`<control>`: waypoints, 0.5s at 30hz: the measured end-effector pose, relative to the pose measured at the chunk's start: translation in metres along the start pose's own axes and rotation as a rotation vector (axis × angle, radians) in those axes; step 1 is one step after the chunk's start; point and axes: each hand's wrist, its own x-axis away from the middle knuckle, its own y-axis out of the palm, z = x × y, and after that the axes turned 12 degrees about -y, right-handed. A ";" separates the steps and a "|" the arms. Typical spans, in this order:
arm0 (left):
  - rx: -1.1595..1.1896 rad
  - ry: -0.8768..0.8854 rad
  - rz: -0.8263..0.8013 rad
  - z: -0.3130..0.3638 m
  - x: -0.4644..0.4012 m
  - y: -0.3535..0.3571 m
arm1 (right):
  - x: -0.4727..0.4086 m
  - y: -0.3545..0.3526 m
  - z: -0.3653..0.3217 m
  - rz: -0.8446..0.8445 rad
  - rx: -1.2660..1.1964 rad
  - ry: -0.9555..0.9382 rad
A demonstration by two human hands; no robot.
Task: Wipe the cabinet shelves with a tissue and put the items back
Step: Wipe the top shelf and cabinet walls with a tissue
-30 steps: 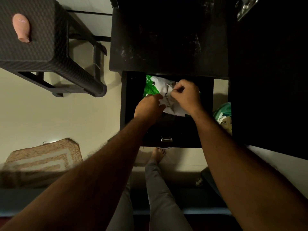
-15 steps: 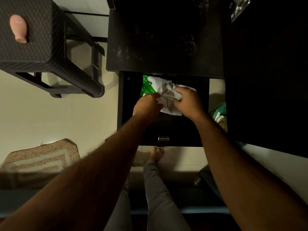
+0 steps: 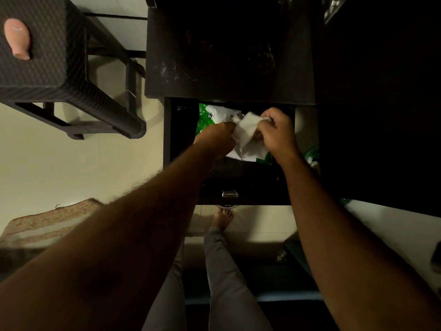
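While my left hand (image 3: pixel 216 137) and right hand (image 3: pixel 278 133) pinch the white tissue (image 3: pixel 247 129) mid-frame, the open drawer's (image 3: pixel 243 182) dark walls hem both closely.

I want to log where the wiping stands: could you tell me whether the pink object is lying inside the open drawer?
No, the pink object lies on the dark woven stool, left of the open drawer.

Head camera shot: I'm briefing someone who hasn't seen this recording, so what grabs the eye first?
Both hands meet over the open dark drawer: the right hand grips a white tissue, the left hand holds it beside a green-and-white packet. A pink object lies on the woven stool, upper left.
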 end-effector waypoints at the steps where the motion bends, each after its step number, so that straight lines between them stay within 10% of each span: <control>1: 0.016 0.003 0.020 0.000 0.000 -0.001 | -0.001 -0.001 -0.002 0.050 -0.076 0.036; 10: 0.938 -0.185 -0.152 0.002 0.027 -0.004 | 0.005 -0.009 -0.017 0.007 -0.210 0.174; 15: 0.968 -0.042 -0.102 -0.005 0.044 0.002 | 0.017 0.002 -0.020 -0.006 -0.098 0.211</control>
